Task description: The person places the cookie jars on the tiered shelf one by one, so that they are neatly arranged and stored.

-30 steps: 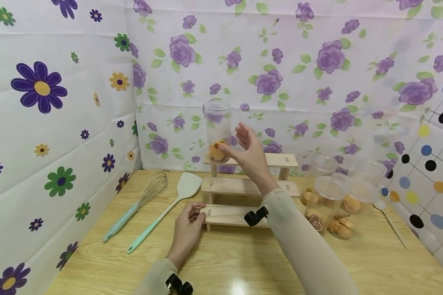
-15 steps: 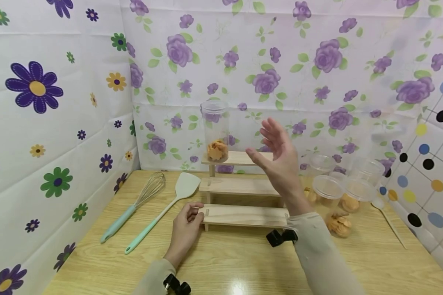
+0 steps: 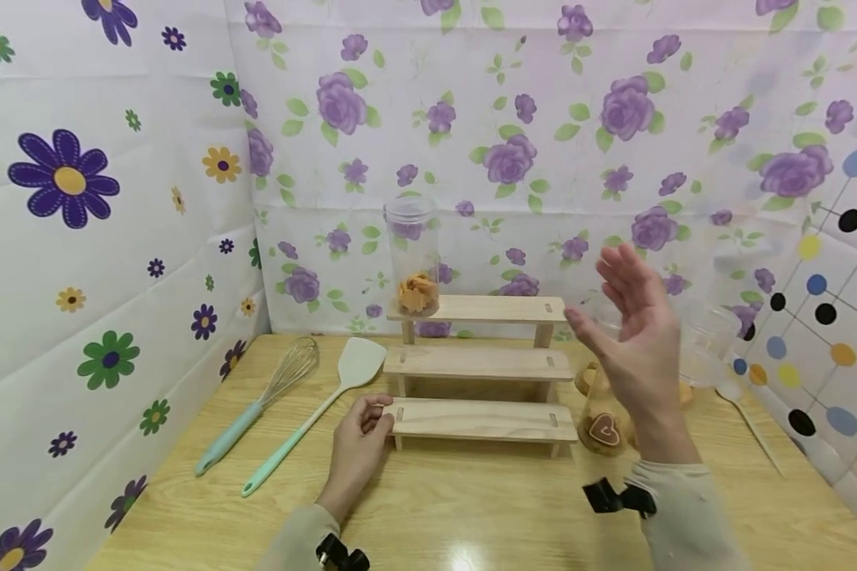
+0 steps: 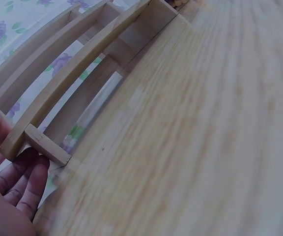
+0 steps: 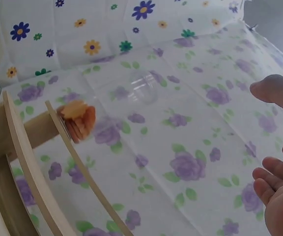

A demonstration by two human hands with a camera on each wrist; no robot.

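A three-step wooden rack (image 3: 478,361) stands on the table. My left hand (image 3: 358,444) grips the left end of its lowest step; in the left wrist view the curled fingers (image 4: 31,184) show below the board's end. On the left of the top step stands a clear plastic jar (image 3: 413,254) with orange cookies (image 3: 417,293) at the bottom; the right wrist view also shows those cookies (image 5: 78,120). My right hand (image 3: 643,349) holds nothing, fingers extended and thumb apart. It is in the air to the right of the rack, in front of several clear jars, partly hiding them.
One jar (image 3: 602,396) at the right contains a brown heart cookie (image 3: 604,429); another clear jar (image 3: 710,341) stands behind. A pale spoon (image 3: 753,428) lies at far right. Left of the rack lie a whisk (image 3: 257,408) and a spatula (image 3: 314,412). Patterned cloth surrounds the table (image 3: 471,507).
My right hand has moved away from the jar on the top step, rightward to the other jars. That jar stays standing there. The left hand keeps its grip on the rack.
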